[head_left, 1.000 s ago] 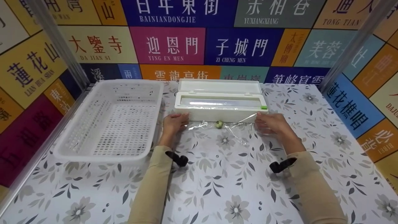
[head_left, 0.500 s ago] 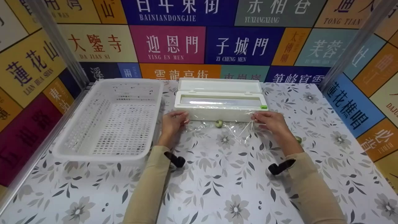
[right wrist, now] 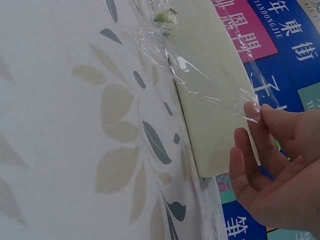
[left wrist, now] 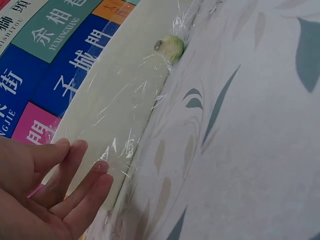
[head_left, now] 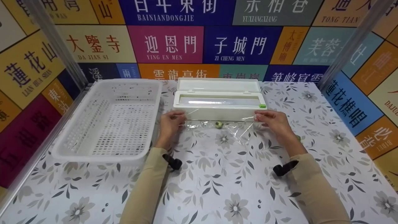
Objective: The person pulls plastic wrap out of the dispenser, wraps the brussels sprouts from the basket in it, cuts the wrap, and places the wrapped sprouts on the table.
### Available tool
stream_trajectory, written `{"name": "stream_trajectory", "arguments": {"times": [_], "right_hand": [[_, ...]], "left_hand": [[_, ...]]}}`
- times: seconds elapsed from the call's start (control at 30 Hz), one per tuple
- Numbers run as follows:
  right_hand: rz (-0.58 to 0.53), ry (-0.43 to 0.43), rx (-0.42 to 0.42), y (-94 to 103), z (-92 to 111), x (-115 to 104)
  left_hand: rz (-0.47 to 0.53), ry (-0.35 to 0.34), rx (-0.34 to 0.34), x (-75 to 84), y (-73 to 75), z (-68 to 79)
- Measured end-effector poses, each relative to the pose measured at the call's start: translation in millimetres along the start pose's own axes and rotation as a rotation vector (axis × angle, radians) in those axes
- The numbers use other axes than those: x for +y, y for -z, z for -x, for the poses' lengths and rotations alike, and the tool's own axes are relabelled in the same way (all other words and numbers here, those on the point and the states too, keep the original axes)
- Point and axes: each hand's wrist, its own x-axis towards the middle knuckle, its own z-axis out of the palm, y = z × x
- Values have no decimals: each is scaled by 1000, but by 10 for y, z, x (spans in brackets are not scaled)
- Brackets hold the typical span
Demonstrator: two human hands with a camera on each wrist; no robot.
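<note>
A sheet of clear cling film point(head_left: 238, 130) hangs between my two hands in front of a white cling film box point(head_left: 217, 114). My left hand point(head_left: 170, 126) pinches its left edge between thumb and forefinger, the other fingers spread a little. At the opposite edge my right hand point(head_left: 275, 123) pinches a corner of the film, clearest in the right wrist view. Behind or under the film, close to the box's front, lies a small round green vegetable point(left wrist: 173, 48) with a brownish cut end, like a Brussels sprout. Whether the film touches it, I cannot tell.
The box's lid point(head_left: 217, 85) stands raised at the back, with a green slider point(head_left: 262, 106) at its right end. A white perforated basket point(head_left: 107, 158) stands to the left. Another green piece point(head_left: 298, 137) shows partly behind my right forearm. Printed panels point(head_left: 174, 43) enclose the table.
Both hands stay near the box and shift only slightly, still holding the film. The green piece by my right forearm has come into sight. The film's folds have changed a little.
</note>
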Motion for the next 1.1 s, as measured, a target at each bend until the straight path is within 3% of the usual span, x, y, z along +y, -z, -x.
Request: {"name": "stream_trajectory", "arguments": {"times": [0.2,0.43,0.63,0.93,1.1], "right_hand": [[165,13,-67,61,21,-21],[345,62,-162,72,45,-14],[361,98,-260,53,66,-17],[509,211,-282,86,52,-14],[548,189,-258,88,46,-12]], "left_hand": [[-122,-44,4,-12,33,39],[-181,-13,-16,-14,61,68],[-257,9,-59,67,89,145],[-284,-84,-113,-10,156,180],[-301,-111,-150,-29,186,190]]}}
